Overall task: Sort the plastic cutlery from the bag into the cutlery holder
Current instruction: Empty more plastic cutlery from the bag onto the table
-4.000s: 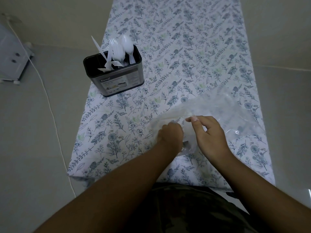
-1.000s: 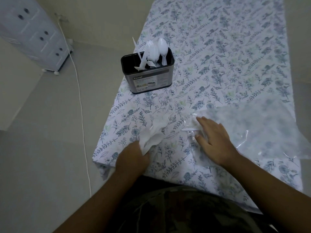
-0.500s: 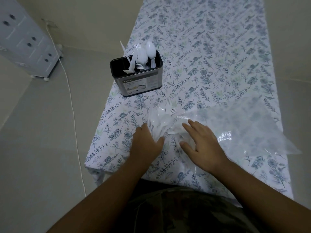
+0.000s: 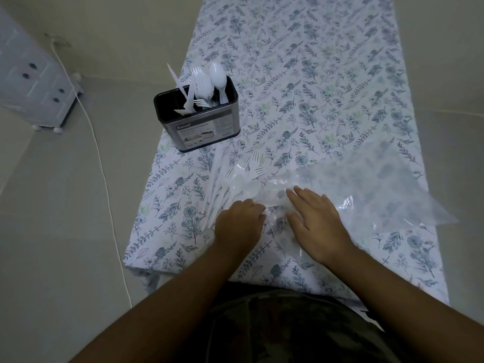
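A dark metal cutlery holder (image 4: 207,131) stands at the table's left side, with white plastic forks, spoons and a knife (image 4: 207,86) upright in it. A loose pile of white plastic cutlery (image 4: 242,179) lies fanned on the cloth just in front of it. My left hand (image 4: 237,225) lies on the handle ends of that pile with its fingers curled over them. My right hand (image 4: 315,221) presses flat, fingers spread, on the mouth of the clear plastic bag (image 4: 372,187), which lies flattened to the right.
The narrow table carries a floral tablecloth (image 4: 314,82); its near edge is right at my body and its left edge is beside the holder. On the floor at left stand a white drawer unit (image 4: 31,85) and a white cable (image 4: 104,179).
My left hand pulled a bunch of cutlery out of the bag and laid it on the cloth, then curled over the handles. My right hand stayed flat on the bag.
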A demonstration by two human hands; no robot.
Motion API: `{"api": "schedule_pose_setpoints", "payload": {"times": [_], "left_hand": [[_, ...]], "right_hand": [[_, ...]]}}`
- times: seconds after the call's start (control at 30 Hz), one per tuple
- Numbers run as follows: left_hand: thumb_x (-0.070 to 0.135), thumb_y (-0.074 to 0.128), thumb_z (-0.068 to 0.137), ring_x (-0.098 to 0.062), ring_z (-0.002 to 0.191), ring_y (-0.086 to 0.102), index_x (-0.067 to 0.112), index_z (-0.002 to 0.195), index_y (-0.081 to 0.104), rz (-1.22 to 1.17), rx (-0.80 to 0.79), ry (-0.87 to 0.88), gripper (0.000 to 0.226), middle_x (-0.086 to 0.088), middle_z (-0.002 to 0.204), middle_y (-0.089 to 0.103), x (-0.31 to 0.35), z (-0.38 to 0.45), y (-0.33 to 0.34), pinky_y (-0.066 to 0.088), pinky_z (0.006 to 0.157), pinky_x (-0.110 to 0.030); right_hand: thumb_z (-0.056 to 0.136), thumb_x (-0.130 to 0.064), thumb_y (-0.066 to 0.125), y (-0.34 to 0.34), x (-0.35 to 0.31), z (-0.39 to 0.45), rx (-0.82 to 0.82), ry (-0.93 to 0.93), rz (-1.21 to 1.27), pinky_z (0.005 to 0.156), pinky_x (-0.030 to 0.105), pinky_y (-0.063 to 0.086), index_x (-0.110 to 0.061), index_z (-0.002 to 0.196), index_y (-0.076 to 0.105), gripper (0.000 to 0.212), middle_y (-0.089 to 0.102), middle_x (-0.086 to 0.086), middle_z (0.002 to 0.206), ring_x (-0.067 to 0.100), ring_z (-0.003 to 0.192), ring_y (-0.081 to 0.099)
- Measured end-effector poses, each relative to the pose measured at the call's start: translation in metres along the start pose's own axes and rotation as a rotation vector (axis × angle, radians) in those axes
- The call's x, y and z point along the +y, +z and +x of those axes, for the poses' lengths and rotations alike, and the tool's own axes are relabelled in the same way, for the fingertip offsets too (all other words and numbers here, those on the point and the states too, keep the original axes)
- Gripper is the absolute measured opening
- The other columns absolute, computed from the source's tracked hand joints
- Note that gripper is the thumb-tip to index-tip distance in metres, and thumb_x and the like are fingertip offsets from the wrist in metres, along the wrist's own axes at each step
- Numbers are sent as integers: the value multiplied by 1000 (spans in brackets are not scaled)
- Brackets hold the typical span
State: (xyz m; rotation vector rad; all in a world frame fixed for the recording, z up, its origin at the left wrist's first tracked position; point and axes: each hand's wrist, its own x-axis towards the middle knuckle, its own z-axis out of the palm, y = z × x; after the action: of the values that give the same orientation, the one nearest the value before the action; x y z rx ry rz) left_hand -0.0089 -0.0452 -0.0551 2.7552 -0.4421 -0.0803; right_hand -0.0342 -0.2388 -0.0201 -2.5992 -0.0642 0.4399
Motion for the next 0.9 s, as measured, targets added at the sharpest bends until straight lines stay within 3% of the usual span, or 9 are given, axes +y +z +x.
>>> {"api": "schedule_pose_setpoints", "payload": {"times": [0.17, 0.37, 0.53, 0.7, 0.9], "left_hand": [[36, 54, 98, -18, 89, 62, 21, 114, 66, -44, -58, -94, 25, 3, 101, 65, 2, 14, 8, 56, 70, -37], [31, 53, 99, -15, 84, 56, 20, 97, 65, -20, -100, -83, 17, 4, 94, 59, 5, 9, 7, 53, 65, -33], [22, 57, 97, -11, 77, 50, 19, 91, 62, -80, -11, -37, 8, 5, 89, 54, -8, -21, -12, 48, 59, -26], [16, 55, 99, -2, 83, 47, 22, 90, 55, -310, -52, -273, 10, 12, 92, 49, -52, -68, -30, 38, 67, -17], [7, 60, 96, 6, 87, 53, 21, 94, 56, -452, 197, -488, 15, 13, 89, 56, -69, -97, -41, 37, 71, -12]], "right_hand": [[101, -52, 21, -2, 1, -3, 15, 11, 44, 126, 35, -2, -27, 161, 26, 65, 24, -2, 168, 14, 156, 15], [100, -54, 21, -3, 4, -1, 24, -1, 39, 124, 33, -4, -26, 161, 26, 67, 24, 0, 168, 16, 156, 14], [96, -64, 21, 1, 11, 0, -4, -21, -31, 124, 39, -4, -29, 161, 23, 74, 20, 0, 169, 19, 157, 11], [95, -64, 40, 9, 15, -2, -34, -44, -86, 125, 42, -8, -33, 162, 15, 77, 10, -1, 171, 19, 158, 2], [90, -66, 41, 16, 28, -4, -83, -121, -238, 125, 45, -10, -30, 162, 16, 84, 10, 0, 171, 21, 158, 2]]}}
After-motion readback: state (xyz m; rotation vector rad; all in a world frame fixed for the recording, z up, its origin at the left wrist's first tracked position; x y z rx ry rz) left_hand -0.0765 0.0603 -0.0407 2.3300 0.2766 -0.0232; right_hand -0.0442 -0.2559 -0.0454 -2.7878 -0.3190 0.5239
